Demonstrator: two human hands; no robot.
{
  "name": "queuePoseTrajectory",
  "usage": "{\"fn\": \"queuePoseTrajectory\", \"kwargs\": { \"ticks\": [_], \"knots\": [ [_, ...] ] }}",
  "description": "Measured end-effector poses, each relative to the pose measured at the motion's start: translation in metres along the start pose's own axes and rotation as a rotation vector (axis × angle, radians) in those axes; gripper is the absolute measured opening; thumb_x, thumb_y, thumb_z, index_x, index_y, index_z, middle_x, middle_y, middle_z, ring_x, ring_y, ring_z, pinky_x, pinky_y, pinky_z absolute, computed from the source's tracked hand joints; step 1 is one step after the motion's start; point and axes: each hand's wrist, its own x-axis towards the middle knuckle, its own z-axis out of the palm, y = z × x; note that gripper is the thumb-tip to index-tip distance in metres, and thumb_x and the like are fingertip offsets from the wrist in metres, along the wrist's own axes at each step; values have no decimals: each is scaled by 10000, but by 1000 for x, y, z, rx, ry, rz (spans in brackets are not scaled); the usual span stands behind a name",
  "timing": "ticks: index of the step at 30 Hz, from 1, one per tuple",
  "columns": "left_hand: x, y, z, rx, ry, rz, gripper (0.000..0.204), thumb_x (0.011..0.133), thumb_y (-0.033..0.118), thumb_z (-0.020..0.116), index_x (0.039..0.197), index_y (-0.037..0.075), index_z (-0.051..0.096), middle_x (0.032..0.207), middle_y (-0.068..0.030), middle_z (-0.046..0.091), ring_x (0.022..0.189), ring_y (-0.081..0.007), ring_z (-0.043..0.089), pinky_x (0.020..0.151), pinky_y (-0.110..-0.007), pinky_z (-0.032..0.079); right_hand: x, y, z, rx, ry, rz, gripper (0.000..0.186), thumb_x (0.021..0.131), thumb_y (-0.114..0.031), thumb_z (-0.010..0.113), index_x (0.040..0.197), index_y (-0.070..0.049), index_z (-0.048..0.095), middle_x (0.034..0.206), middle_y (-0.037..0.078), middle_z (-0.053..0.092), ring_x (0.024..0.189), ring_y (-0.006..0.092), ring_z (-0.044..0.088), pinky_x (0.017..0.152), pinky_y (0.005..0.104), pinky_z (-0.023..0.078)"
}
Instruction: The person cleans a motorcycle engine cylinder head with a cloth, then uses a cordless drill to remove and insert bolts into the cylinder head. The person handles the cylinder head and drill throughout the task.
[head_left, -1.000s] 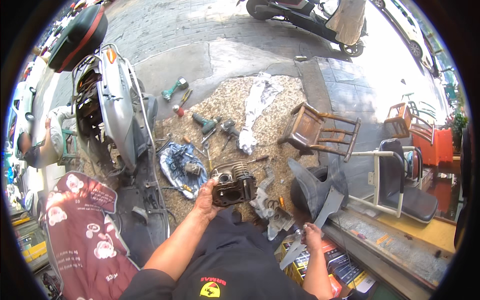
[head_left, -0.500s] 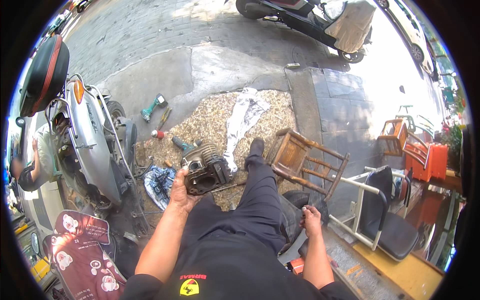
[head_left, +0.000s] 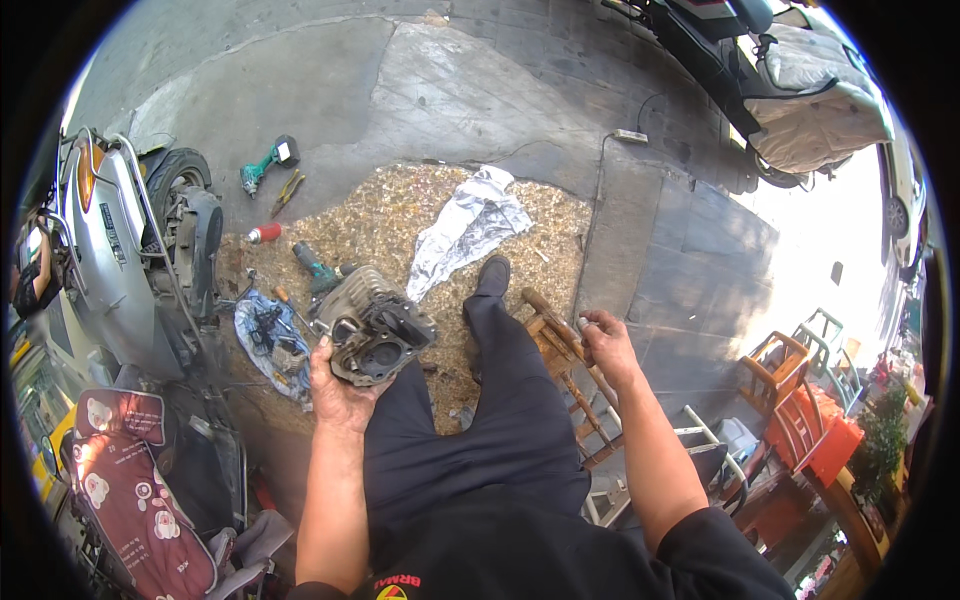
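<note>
Rising since the earlier frame, our right hand is hovering, in view, just beside the wooden chair, curled too closely for us to tell whether it is gripping anything. Before our dark trousers, the engine cylinder is resting tilted in our left hand, whose palm and thumb are clasping its near edge. With such a heavy-looking casting, we are probably doing best by supporting it from below and avoiding knocking its open face. Around us, grey paving is bordering a pebbled patch; a silver scooter is standing leftward; a pale cloth, a green drill and a small red cylinder are lying ahead.
</note>
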Motion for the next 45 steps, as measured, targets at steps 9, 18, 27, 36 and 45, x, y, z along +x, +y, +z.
{"fn": "queuePoseTrajectory", "kwargs": {
  "ticks": [9,18,27,36,45],
  "knots": [
    [38,-4,43,-62,-17,18,636,862,526,596,1353,131,517,1301,-120,595,1158,-333,603,886,-559,522,33,-49,9,-152,-78,65,332,937,-159,601,1205,35,572,704,36,555,545,118,519,470,287,438],
    [143,-9,21,-138,115,8,634,863,520,589,1349,119,511,1288,-130,599,1135,-336,615,865,-553,529,185,-35,100,-528,-78,-85,414,891,-270,637,1223,-23,610,999,171,663,898,263,627,788,357,498],
    [283,-95,-35,-233,307,98,721,841,525,619,1401,99,463,1325,-160,568,1146,-392,608,840,-613,554,431,33,220,-1240,-502,-46,494,861,-301,602,1318,-114,598,1308,200,613,1248,344,564,1049,426,445],
    [328,-96,-31,-221,233,236,751,862,562,572,1438,98,443,1399,-177,514,1231,-428,544,925,-662,501,539,12,254,-900,-400,-464,479,873,-240,600,1320,-70,573,1236,201,652,1167,348,610,1003,397,474],
    [331,-118,-35,-168,133,363,671,886,509,592,1401,99,465,1344,-167,549,1182,-417,578,883,-675,515,498,84,249,-742,-244,-386,400,823,-288,674,1141,-45,663,967,231,706,989,366,678,882,433,518]
  ]
}}
